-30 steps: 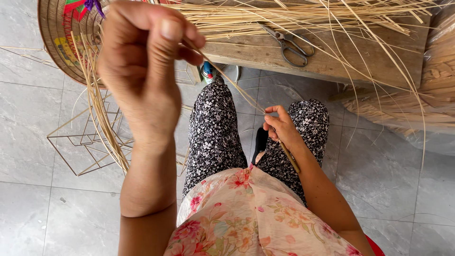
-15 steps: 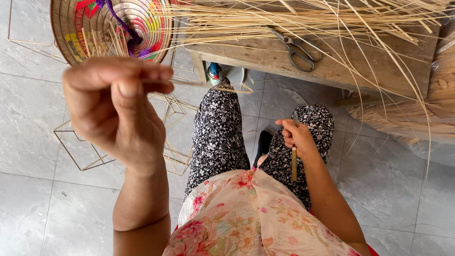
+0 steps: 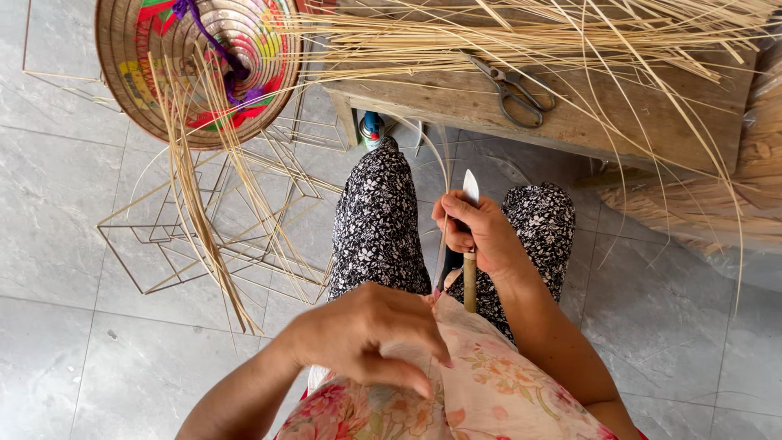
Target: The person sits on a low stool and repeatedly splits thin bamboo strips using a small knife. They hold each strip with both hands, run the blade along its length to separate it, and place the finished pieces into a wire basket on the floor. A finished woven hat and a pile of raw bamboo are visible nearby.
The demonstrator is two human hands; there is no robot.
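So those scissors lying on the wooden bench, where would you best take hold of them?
Grip the scissors by the two looped handles at their near-right end, coming from above: they lie flat and closed on the bench, blades pointing up-left toward the straw strips, loops clear.

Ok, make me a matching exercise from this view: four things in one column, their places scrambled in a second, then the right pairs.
Things:
1. scissors
2. knife
3. conical hat
4. wire frames

Places:
A. in the right hand, blade up, over the lap
B. on the grey floor tiles, left of the knees
C. on the wooden bench, among pale straw strips
D. top left, open side up, colourful inside

Pairs: 1-C, 2-A, 3-D, 4-B
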